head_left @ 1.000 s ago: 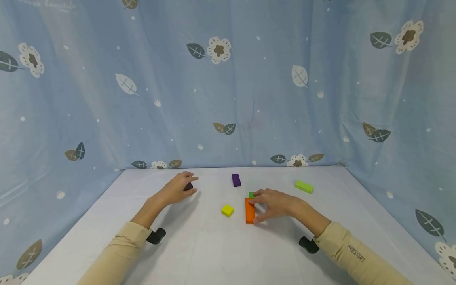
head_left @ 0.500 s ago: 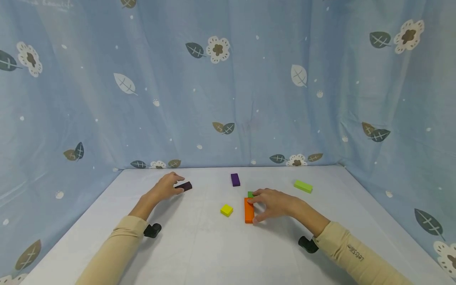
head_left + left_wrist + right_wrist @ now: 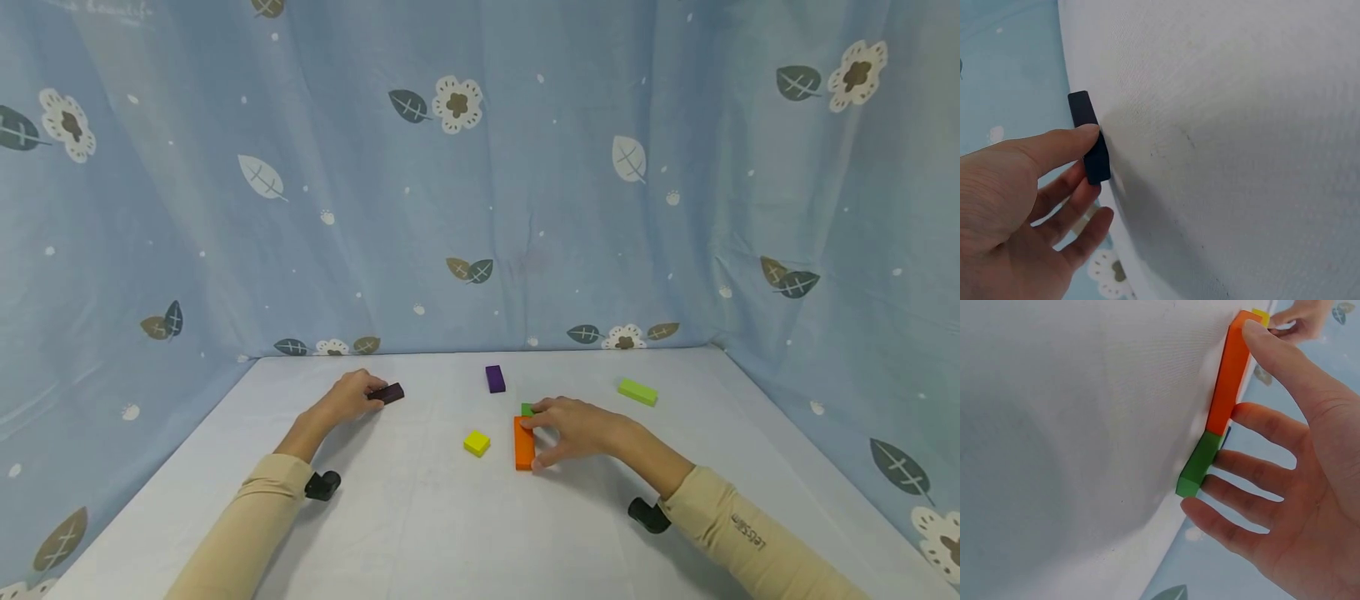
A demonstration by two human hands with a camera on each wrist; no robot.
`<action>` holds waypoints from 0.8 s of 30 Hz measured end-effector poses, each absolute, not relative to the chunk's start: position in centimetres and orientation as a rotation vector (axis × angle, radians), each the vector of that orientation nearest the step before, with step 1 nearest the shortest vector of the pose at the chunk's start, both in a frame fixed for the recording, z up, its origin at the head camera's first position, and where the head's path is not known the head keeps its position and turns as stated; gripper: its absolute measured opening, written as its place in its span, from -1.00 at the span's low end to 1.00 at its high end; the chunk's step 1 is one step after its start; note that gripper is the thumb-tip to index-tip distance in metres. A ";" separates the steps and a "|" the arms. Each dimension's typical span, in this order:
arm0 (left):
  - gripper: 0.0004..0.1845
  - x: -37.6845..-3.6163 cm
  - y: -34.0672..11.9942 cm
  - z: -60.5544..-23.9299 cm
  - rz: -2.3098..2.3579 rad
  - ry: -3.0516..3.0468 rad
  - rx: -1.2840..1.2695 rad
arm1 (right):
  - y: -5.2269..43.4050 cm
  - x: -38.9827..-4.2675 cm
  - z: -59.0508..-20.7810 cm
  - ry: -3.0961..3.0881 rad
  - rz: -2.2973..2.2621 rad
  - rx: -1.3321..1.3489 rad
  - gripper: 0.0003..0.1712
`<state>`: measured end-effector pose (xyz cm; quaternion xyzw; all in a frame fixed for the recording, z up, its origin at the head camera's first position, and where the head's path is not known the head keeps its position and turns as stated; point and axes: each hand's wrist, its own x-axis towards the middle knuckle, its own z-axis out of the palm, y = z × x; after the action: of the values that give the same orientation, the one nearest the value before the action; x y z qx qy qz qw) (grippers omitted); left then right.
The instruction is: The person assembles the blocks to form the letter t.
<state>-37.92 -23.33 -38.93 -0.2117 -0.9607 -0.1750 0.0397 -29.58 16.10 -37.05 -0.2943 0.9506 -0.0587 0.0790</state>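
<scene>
The dark block (image 3: 388,392) is now clamped by the left hand (image 3: 347,397) at the left far side of the bench (image 3: 420,533): half a second ago a gap was shown between fingertips and block, and that gap has been closed, while the block's place is hardly altered. By this, the block can be judged to be secured for handling, though whether it is lifted or left lying on the bench cannot be told. No change is seen in the right hand (image 3: 577,427), whose fingers are kept spread and apart, laid along the orange block (image 3: 523,446) rather than wrapped round it; a steadying touch is suggested. In the head view the hold on the dark block is half covered by the hand, but in the left wrist view the thumb is seen pressed on one face, fingers being set behind, with both ends of the block left bare. Likewise, the green block (image 3: 1197,462) (only a corner of it is shown from the head) is revealed by the right wrist view as set end to end with the orange block, at a slight angle, with fingertips rested at its side. By the head view alone the wider layout is given: the yellow block (image 3: 477,442) is placed left of the orange block, the purple block (image 3: 495,379) farther back, and the lime block (image 3: 638,392) well apart on the right
</scene>
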 end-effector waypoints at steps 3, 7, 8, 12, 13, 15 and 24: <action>-0.64 -38.0 -23.4 -39.0 -0.525 -2.945 -0.646 | 16.1 -29.6 -36.9 2.845 -0.179 -0.884 -0.20; -0.64 -38.1 -23.5 -39.0 -0.564 -2.940 -0.650 | 16.1 -29.5 -36.8 2.848 -0.182 -0.878 -0.21; -0.64 -38.1 -23.5 -39.0 -0.576 -2.939 -0.657 | 16.1 -29.5 -36.8 2.848 -0.185 -0.874 -0.21; -0.64 -37.7 -23.5 -38.7 -0.580 -2.915 -0.699 | 16.1 -29.4 -36.8 2.844 -0.209 -0.854 -0.21; -0.64 -37.7 -23.5 -38.7 -0.590 -2.921 -0.687 | 16.1 -29.4 -36.8 2.843 -0.212 -0.852 -0.20; -0.64 -37.6 -23.5 -38.8 -0.601 -2.931 -0.656 | 16.1 -29.4 -36.8 2.842 -0.213 -0.856 -0.20; -0.63 -37.9 -23.1 -38.9 -0.518 -2.932 -0.670 | 16.0 -29.5 -36.9 2.841 -0.189 -0.858 -0.21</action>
<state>-37.94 -23.06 -38.90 -0.2192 -0.9598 -0.1695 0.0451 -29.46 15.95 -36.93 -0.2875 0.9520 -0.0634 0.0836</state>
